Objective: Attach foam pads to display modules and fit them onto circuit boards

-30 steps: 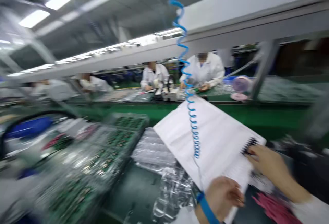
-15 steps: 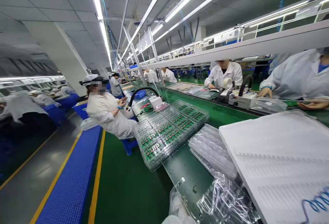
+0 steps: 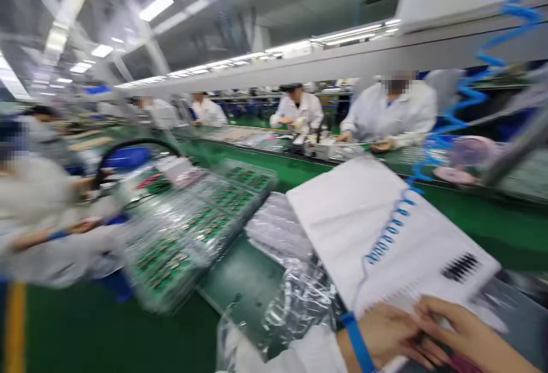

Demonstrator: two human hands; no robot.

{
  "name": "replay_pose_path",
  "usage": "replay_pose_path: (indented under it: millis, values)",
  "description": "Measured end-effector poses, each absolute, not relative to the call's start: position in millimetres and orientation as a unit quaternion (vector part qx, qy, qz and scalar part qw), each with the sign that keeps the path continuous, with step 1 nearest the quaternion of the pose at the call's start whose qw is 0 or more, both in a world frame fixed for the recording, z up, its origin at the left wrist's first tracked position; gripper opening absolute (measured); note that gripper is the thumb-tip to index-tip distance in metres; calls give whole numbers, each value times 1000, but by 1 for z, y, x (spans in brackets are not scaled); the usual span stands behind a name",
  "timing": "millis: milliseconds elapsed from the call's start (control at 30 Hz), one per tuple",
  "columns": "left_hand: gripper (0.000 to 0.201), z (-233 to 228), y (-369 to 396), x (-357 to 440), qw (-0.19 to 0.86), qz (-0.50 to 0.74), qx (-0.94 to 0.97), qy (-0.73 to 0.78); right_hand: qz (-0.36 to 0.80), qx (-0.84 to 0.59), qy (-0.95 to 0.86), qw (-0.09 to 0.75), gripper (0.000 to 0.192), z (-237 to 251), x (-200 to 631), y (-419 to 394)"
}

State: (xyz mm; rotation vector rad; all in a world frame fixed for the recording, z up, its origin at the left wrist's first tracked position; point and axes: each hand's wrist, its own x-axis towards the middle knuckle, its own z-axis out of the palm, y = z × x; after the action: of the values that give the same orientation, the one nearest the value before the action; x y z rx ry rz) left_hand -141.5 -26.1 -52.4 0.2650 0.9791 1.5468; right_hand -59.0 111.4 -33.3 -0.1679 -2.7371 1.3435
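my left hand [image 3: 391, 336] lies low at the bottom edge of the view, palm down, fingers stretched flat and loosely spread over the near edge of a white foam tray [image 3: 385, 236]. a blue wrist strap [image 3: 357, 344] circles that wrist, and its blue coiled cord [image 3: 432, 150] climbs up and to the right across the tray. my right hand [image 3: 466, 333] comes in from the lower right corner, fingers extended and resting on the same near edge, touching the fingertips of my left hand. neither hand is closed around anything; both lie open on the tray.

the tray sits on the green bench [image 3: 244, 281], tilted away from me, with a short row of small black parts [image 3: 460, 266] near its right corner. just to its left lie crumpled clear plastic trays [image 3: 291, 281], then clear trays of green circuit boards [image 3: 192, 224].

half a second ago my hands were out of sight and the view faced left down the aisle; now it faces the tray again, as it did a second ago.

the whole picture is motion-blurred. my right forearm is cut off by the frame, and what lies under my fingers is hard to make out.
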Motion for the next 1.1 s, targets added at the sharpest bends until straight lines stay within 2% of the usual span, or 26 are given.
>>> replay_pose_path:
  millis: [33, 133, 233, 333, 433, 600, 733, 1100]
  values:
    - [59, -55, -24, -140, 605, 667, 109, 420, 440, -56, -895, 35, 31, -29, -55, 111]
    - [47, -57, -18, -144, 620, 657, 102, 417, 408, -127, -901, 79, 17, -20, -56, 120]
    - [39, -52, -14, -152, 629, 644, 89, 425, 339, -238, -900, 139, 17, -20, -58, 147]
    - [39, -44, -14, -154, 623, 641, 68, 443, 243, -341, -890, 182, 16, -26, -57, 172]
    - [43, -41, -13, -151, 598, 653, 40, 462, 165, -394, -887, 177, 11, -34, -61, 185]
    - [57, -43, -11, -148, 529, 702, 4, 478, 74, -423, -888, 164, 12, -39, -72, 182]
    - [59, -48, -10, -147, 479, 734, -4, 481, 30, -420, -891, 168, 9, -37, -76, 177]
    - [42, -48, -11, -145, 481, 741, 32, 468, 12, -407, -892, 196, 11, -41, -77, 170]
